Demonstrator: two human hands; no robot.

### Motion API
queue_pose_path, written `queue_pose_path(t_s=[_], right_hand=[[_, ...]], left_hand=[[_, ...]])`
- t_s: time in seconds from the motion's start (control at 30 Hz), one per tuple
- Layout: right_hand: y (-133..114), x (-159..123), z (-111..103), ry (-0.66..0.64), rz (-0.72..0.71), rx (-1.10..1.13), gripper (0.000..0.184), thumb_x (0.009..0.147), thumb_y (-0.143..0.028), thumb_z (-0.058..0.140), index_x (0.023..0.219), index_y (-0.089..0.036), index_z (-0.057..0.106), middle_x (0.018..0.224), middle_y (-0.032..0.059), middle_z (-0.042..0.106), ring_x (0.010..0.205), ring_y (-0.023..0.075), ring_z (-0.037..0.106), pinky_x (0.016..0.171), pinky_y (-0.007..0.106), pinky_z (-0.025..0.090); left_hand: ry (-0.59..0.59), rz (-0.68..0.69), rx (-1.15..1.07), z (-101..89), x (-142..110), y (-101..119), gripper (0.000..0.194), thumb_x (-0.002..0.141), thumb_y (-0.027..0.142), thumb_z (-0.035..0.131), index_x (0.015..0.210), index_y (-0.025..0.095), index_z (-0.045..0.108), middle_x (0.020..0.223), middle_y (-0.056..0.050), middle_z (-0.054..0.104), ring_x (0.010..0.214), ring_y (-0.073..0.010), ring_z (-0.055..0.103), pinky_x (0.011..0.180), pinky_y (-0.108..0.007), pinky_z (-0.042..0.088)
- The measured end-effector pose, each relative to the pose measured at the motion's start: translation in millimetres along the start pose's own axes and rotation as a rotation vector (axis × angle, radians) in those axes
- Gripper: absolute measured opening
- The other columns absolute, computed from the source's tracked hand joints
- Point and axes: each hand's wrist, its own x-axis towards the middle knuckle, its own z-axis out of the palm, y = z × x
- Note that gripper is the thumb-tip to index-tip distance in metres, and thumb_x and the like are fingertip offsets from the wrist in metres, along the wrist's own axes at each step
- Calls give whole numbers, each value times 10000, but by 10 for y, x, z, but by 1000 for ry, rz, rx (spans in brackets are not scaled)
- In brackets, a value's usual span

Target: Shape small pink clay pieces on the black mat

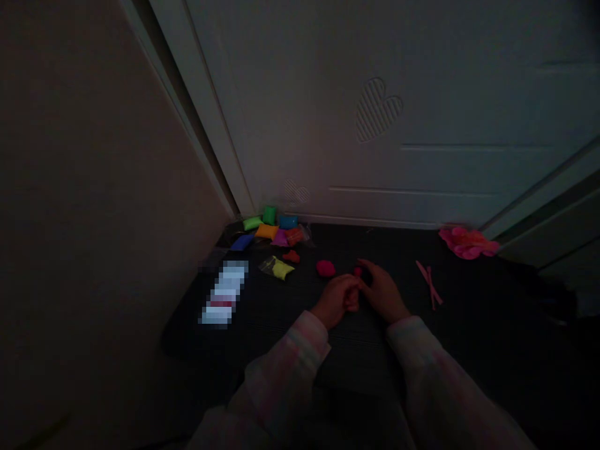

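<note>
Between my hands a small piece of pink-red modelling clay (357, 272) shows, partly hidden by the fingers. My left hand (335, 301) is closed, its fingers curled in around the clay from the left. My right hand (382, 292) meets it from the other side, thumb and fingers bent around the same piece. Just beyond the left hand, a larger pink lump of clay (325, 269) rests on the dark table. A small orange-red scrap of clay (291, 256) lies farther left. The picture is dim, so finger detail is hard to make out.
Several coloured clay packets (267, 232) are grouped at the back left, with a yellow packet (282, 269) nearer. A blurred-out bright rectangle (224, 294) is at the left. Pink sticks (430, 284) cross at the right, near a pink flower-like object (469, 242). A white panel (319, 125) stands behind.
</note>
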Motion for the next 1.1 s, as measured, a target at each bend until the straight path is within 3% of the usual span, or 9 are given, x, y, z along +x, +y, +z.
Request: queue_pose_path(t_s=[0.23,0.5,1.1], right_hand=[[-8,-9,-16,31,-45,-3,243,731,-240,489,945,-176,584,890,86,630,866,229,579,795,408,452],[29,43,9,88,7,-44,289,758,-255,457,996,-136,571,943,123,626,876,240,579,801,422,446],[58,26,21,119,14,-39,285,762,-257,448,1007,-159,556,936,105,624,876,231,582,795,413,453]], left_hand=[[-6,19,51,5,-6,-4,83,662,231,503,626,164,470,385,94,338,308,-21,236,361,-182,142],[2,27,95,7,2,-31,78,652,228,505,619,160,486,376,94,342,305,-23,229,356,-185,147],[30,28,119,7,2,-34,119,651,271,529,627,162,488,392,97,342,321,-21,241,372,-189,170]])
